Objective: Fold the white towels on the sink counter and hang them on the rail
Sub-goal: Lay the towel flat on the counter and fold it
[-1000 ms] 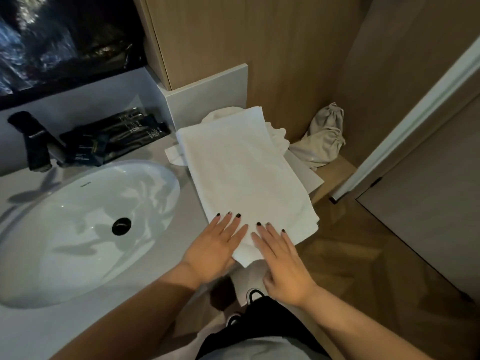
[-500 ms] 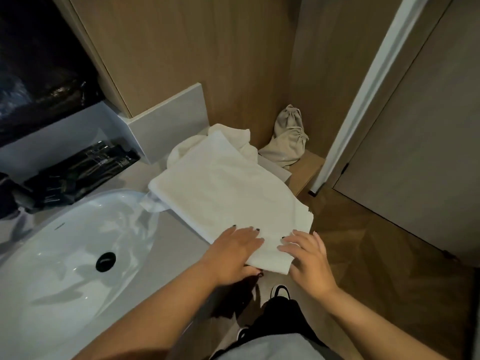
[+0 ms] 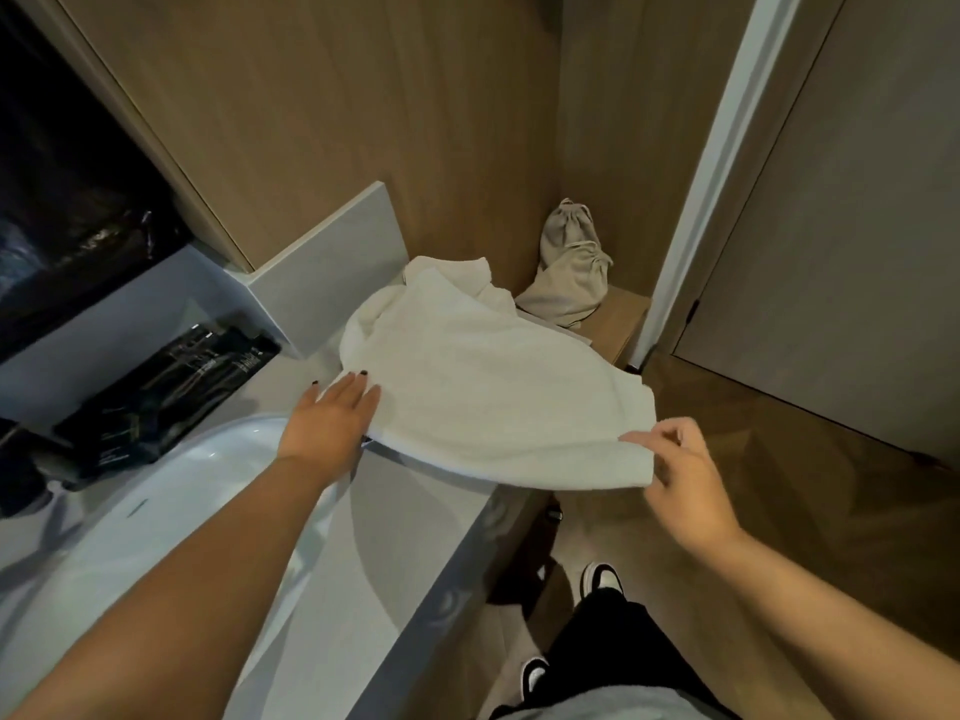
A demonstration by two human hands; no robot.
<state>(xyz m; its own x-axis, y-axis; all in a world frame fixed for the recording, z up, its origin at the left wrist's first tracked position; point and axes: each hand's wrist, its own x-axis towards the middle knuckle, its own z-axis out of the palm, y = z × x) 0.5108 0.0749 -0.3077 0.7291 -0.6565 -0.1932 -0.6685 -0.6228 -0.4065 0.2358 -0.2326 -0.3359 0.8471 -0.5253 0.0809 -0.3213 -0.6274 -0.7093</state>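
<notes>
**Q:** State the position of each hand.

**A:** My left hand (image 3: 332, 426) lies at the left edge of the folded white towel (image 3: 488, 387), fingers straight and close together, fingertips on the cloth. Whether the thumb goes under the edge cannot be told. My right hand (image 3: 680, 472) is at the towel's near right corner, past the front edge of the sink counter (image 3: 415, 522). Its index finger and thumb pinch that corner; the other fingers curl loosely behind.

**Q:** Where does the towel lie relative to the hands?

**A:** It spans the gap between them. Its left portion is over the counter's right end; its near right corner is raised and overhangs the floor (image 3: 779, 485). The far end runs up to a second, crumpled white towel (image 3: 452, 272) in the corner against the wood wall panel (image 3: 363, 122).

**Q:** What else is nearby?

**A:** The white basin (image 3: 171, 485) is just left of my left forearm. Black packaged items (image 3: 171, 387) lie behind the basin, beside a black tap (image 3: 26, 470). A beige drawstring bag (image 3: 571, 272) sits on a low wooden ledge (image 3: 618, 314), just right of the crumpled towel. My shoes (image 3: 602, 579) stand on the floor below the counter edge.
</notes>
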